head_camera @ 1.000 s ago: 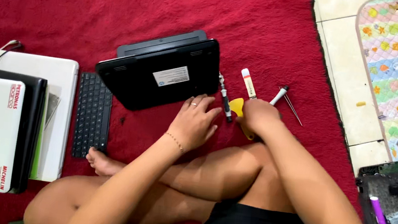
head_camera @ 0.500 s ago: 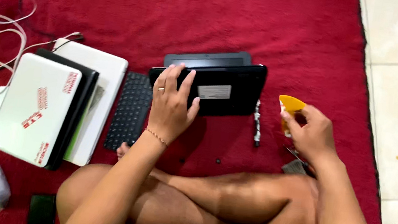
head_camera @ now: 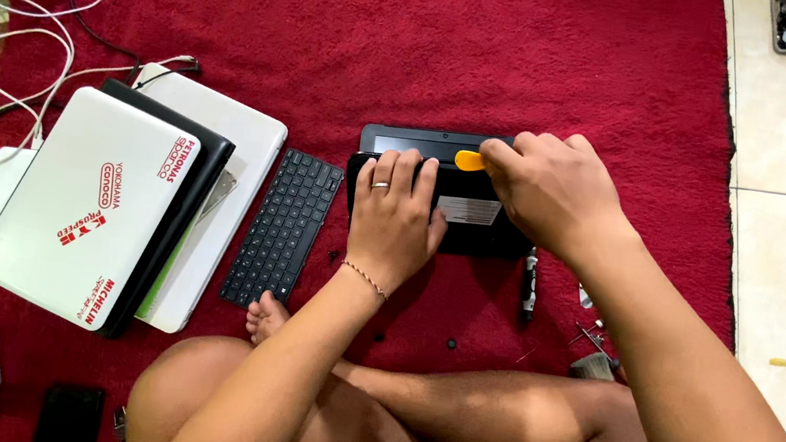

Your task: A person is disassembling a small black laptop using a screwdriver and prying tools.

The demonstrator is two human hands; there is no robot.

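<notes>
While seated on the red carpet:
Left hand: fingers spread flat, pressing the black tablet-like device near the carpet's middle.
Right hand: grip pinched shut on an orange pry pick at the device's far edge.
Beside: black keyboard, stacked laptops toward the carpet's left edge.

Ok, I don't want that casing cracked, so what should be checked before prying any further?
1. Left hand flat on the small black laptop: ok.
2. Orange plastic pry pick at the laptop's far edge, pinched in the right hand: ok.
3. Pick tip inside the seam: cannot tell.
4. All screws out: cannot tell.
5. Loose black keyboard apart from the laptop: ok.
</notes>
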